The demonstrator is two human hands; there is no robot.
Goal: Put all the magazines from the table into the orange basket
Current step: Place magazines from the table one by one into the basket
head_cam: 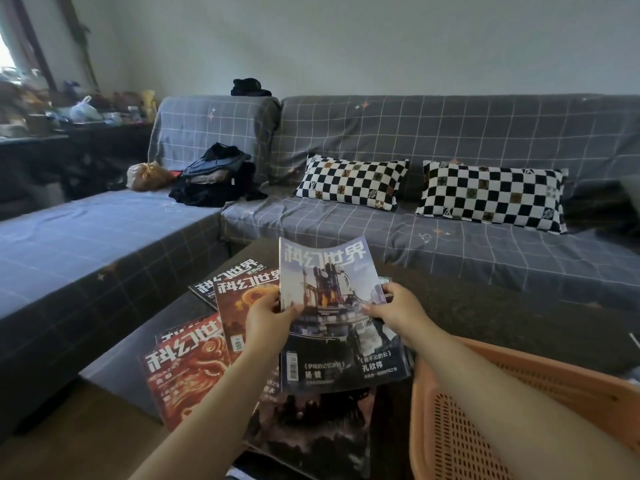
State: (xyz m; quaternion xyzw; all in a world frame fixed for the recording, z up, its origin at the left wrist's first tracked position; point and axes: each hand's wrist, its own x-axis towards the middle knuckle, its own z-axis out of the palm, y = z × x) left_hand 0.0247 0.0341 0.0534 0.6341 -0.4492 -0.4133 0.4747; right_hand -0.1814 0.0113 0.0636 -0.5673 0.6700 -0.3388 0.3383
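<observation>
A blue-grey magazine (332, 292) with a tower on its cover is lifted above the table, tilted up toward me. My left hand (268, 320) grips its left edge and my right hand (398, 308) grips its right edge. Several more magazines lie spread on the dark table (485, 306): a red one (183, 372) at the near left, an orange-brown one (239, 299) behind it, a dark one (311, 431) nearest me. The orange basket (450, 427) stands at the lower right, partly hidden by my right forearm.
A grey checked sofa (450, 140) wraps around the table's far and left sides. Two checkerboard pillows (353, 181) lean on it, with a pile of dark clothes (214, 178) in the corner. A cluttered sideboard (69, 116) stands at the far left.
</observation>
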